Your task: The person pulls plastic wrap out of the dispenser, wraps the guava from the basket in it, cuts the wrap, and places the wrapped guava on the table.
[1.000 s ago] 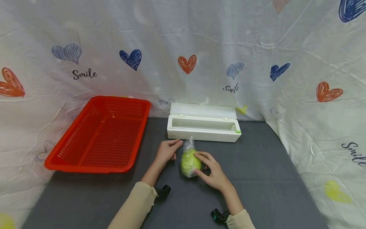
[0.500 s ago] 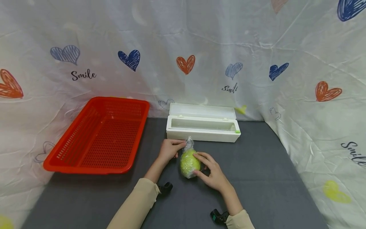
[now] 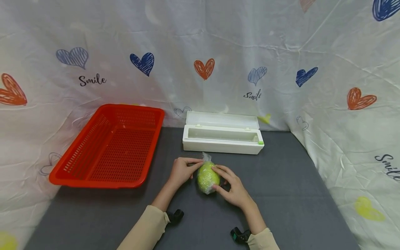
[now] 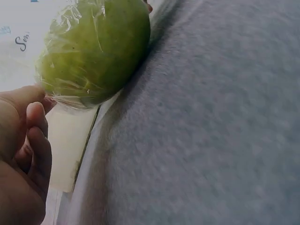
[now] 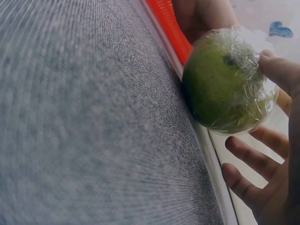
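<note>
A green fruit (image 3: 207,179), smooth and rounded, is wrapped in clear plastic film and rests on the grey tabletop in the head view. The film gathers into a twisted tail (image 3: 206,157) at its far end. My left hand (image 3: 182,171) pinches the plastic wrap at the base of that tail, thumb and index finger together against the fruit; the left wrist view shows its other fingers (image 4: 40,150) curled. Around the fruit's right side, my right hand (image 3: 232,187) holds it between thumb and fingertips. In the right wrist view the thumb (image 5: 281,70) presses the wrinkled film.
A red perforated basket (image 3: 153,146) stands on the left of the table (image 3: 297,194). Behind the hands lies a long white box (image 3: 223,145) with its lid raised and a small green piece at its right end. A white cloth with printed hearts hangs behind.
My left hand was apart from the wrapped fruit, then pinched the film's tail, and now pinches lower, close against the fruit. My right hand has kept its hold.
</note>
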{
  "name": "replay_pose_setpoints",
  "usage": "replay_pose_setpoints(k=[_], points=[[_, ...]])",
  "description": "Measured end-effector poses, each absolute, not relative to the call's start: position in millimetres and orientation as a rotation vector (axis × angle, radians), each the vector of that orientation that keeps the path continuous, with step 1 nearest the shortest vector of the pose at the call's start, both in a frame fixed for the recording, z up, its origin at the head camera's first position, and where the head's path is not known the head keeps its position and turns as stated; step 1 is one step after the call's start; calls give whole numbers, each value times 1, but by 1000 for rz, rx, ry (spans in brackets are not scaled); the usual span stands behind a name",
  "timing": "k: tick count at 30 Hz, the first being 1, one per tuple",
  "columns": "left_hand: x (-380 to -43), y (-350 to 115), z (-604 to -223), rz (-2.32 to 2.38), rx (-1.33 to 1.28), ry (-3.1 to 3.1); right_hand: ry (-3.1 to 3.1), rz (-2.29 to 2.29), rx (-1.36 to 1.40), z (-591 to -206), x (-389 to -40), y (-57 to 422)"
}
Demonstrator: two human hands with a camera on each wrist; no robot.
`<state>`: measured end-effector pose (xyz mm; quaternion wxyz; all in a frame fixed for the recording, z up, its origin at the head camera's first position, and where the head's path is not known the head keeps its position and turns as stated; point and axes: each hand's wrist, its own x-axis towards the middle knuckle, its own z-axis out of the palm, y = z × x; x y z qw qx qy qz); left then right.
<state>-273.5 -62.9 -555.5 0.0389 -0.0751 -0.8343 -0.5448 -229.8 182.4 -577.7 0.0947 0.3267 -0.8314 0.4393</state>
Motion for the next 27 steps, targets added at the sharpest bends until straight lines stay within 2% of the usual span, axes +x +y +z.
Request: replay_pose_setpoints(k=[12,27], points=[[-253,-80,-558,-1467,-658,-2791,-2483,1293,962,-579,-230,183],[-243,-80,-564,-1594,-530,-2691,-2498,1305,966,-575,-232,184]])
